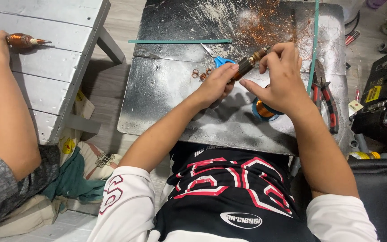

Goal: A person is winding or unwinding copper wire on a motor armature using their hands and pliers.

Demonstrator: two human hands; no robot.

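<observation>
Both hands are pinching a small copper-wound rotor (249,62) over the metal sheet's (166,94) far middle, left hand (218,83) fingers clamped, right hand (281,74) fingertips closed on it, risking snagging thin wire from the spool (263,110).

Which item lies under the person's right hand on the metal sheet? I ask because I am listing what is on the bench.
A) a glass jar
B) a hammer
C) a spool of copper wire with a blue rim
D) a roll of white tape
C: a blue-rimmed spool of copper wire shows just below the right hand on the metal sheet.
</observation>
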